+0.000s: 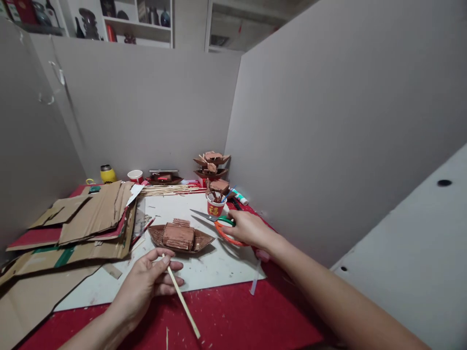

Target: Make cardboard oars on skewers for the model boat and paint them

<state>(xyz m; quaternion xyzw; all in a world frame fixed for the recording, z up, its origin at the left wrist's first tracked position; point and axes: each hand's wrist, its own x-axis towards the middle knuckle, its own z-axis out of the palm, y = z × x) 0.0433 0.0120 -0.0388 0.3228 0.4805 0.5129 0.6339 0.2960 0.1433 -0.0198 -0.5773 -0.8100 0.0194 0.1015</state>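
Note:
My left hand [149, 277] pinches the upper end of a thin pale wooden stick [184, 304], which slants down over the red cloth. On the right, my right hand [250, 228] has its fingers at the orange and green handles of a pair of scissors [226, 230]. The blades are slightly parted and point left. Between the hands, a brown model boat [178, 236] with a ridged roof rests on a white board [219, 277]. Just behind the scissors is a red and white paper cup [215, 205] with brown-stained contents.
Torn cardboard [95, 214] is piled at the left. Pale sticks [170, 190] lie along the back, near a yellow jar [107, 174] and another white cup [135, 176]. More model boats [211, 170] are stacked at the back right. Grey panels [146, 107] enclose the table.

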